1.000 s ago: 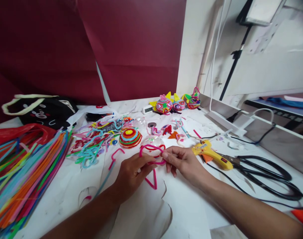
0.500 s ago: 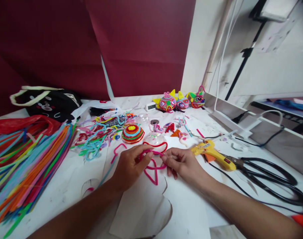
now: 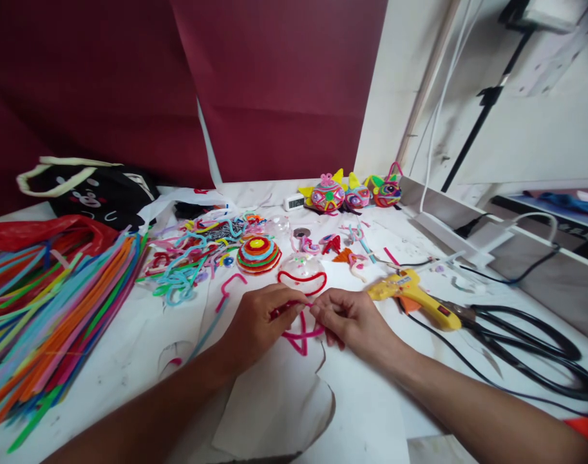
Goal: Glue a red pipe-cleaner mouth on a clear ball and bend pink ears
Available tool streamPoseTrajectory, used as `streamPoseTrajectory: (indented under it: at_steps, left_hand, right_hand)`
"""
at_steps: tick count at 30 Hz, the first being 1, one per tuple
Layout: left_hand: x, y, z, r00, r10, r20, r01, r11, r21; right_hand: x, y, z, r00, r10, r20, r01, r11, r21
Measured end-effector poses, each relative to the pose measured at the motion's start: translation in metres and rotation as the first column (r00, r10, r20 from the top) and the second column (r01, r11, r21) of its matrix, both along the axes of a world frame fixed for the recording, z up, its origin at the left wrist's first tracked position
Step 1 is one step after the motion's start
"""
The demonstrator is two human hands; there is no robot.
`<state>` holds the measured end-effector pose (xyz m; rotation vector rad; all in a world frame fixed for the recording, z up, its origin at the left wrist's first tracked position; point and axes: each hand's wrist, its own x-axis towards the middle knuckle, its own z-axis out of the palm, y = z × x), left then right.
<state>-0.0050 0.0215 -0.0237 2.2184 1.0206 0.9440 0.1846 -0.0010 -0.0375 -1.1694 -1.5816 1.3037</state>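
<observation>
My left hand (image 3: 257,319) and my right hand (image 3: 354,322) meet fingertip to fingertip above the white paper. Both are closed in a pinch on a magenta pipe cleaner, mostly hidden by the fingers. Below them a bent magenta pipe cleaner shape (image 3: 301,350) with a pointed corner shows; whether it is the same piece I cannot tell. Just beyond my fingers lies a curved red pipe cleaner (image 3: 306,292), in front of a clear plastic dome (image 3: 309,266). A dome coiled in striped pipe cleaners (image 3: 259,256) sits to its left.
At left lies a large bundle of coloured pipe cleaners (image 3: 56,316), with a heap of bent pieces (image 3: 182,277) beyond. A yellow glue gun (image 3: 419,296) and black-handled scissors (image 3: 525,341) lie at right. Decorated figures (image 3: 327,195) and a small digital timer (image 3: 294,203) stand at the back.
My fingertips have come closer together, and the magenta loop that showed between them is now mostly covered by my fingers. The view has shifted slightly.
</observation>
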Motion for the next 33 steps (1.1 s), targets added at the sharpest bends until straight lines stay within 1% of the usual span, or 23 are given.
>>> streamPoseTrajectory:
  at_steps: [3,6,10,12,16,18,20,23,25,27,30,33]
  left_hand:
    - [0.0,-0.001,-0.001,0.999,-0.042,0.007,0.042,0.999,0.001]
    - [-0.001,0.0,-0.004,0.997,-0.078,0.021,0.078,0.997,0.025]
    - [-0.001,0.001,-0.008,0.996,-0.088,0.012,0.088,0.996,0.023]
    - [-0.002,0.001,-0.006,0.998,-0.057,0.015,0.058,0.998,-0.013]
    - [-0.004,0.002,0.0,0.996,0.068,0.051,-0.062,0.991,-0.116]
    - [-0.005,0.002,0.003,0.993,0.107,0.043,-0.1,0.986,-0.132]
    - [-0.006,0.002,0.005,0.991,0.133,0.005,-0.132,0.987,-0.092]
    - [-0.005,0.0,0.006,0.984,0.17,-0.052,-0.169,0.985,0.022]
    - [-0.005,0.0,0.007,0.981,0.18,-0.077,-0.176,0.983,0.052]
    - [-0.005,0.0,0.006,0.982,0.173,-0.078,-0.172,0.985,0.021]
    - [-0.006,0.001,0.005,0.989,0.143,-0.044,-0.146,0.985,-0.092]
    - [-0.007,0.002,0.004,0.992,0.13,-0.007,-0.128,0.973,-0.192]
  right_hand:
    - [0.0,0.0,0.001,1.0,-0.005,-0.013,0.005,1.0,-0.03]
    - [0.0,0.001,0.001,0.999,-0.003,-0.038,0.0,0.997,-0.072]
    - [-0.001,0.001,0.002,0.997,-0.002,-0.074,-0.006,0.994,-0.112]
    - [-0.001,0.001,0.004,0.997,-0.011,-0.075,0.003,0.994,-0.111]
    - [0.002,0.002,0.008,0.995,-0.08,-0.064,0.075,0.994,-0.083]
    - [0.004,0.002,0.008,0.993,-0.101,-0.066,0.096,0.992,-0.084]
    - [0.004,0.002,0.008,0.993,-0.102,-0.066,0.096,0.992,-0.081]
    - [0.005,0.002,0.006,0.994,-0.094,-0.064,0.089,0.993,-0.072]
    - [0.005,0.003,0.004,0.993,-0.099,-0.068,0.095,0.993,-0.071]
    - [0.005,0.003,0.003,0.991,-0.109,-0.074,0.104,0.992,-0.072]
    - [0.005,0.004,0.003,0.989,-0.115,-0.089,0.108,0.991,-0.072]
    - [0.005,0.004,0.004,0.987,-0.121,-0.103,0.114,0.991,-0.071]
